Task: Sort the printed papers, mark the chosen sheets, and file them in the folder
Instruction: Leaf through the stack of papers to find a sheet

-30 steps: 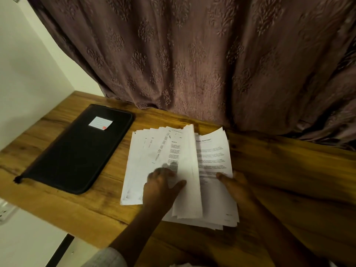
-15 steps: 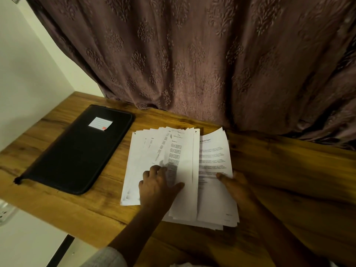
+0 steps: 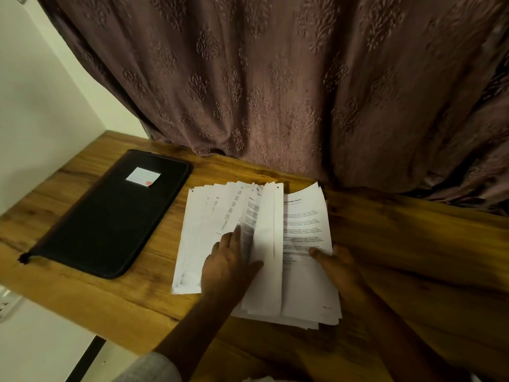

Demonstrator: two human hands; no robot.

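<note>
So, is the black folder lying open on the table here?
No, the black folder lies closed and flat on the table, left of the fanned papers, with a small label on its cover.

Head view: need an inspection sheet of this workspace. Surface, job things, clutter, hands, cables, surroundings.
Surface: wooden table, bare wood to the right of the papers.
Job's things: papers fanned in a loose stack mid-table, a few sheets lifted on edge; black folder closed and flat, left of the papers and apart from them, with a white label on top; no pen seen.
Clutter: nothing seen.
Hands: left hand flat on the fanned sheets; right hand with fingertips on the right-hand printed sheet.
Cables: nothing seen.
Surroundings: patterned curtain behind the table; pale wall at left.
</note>
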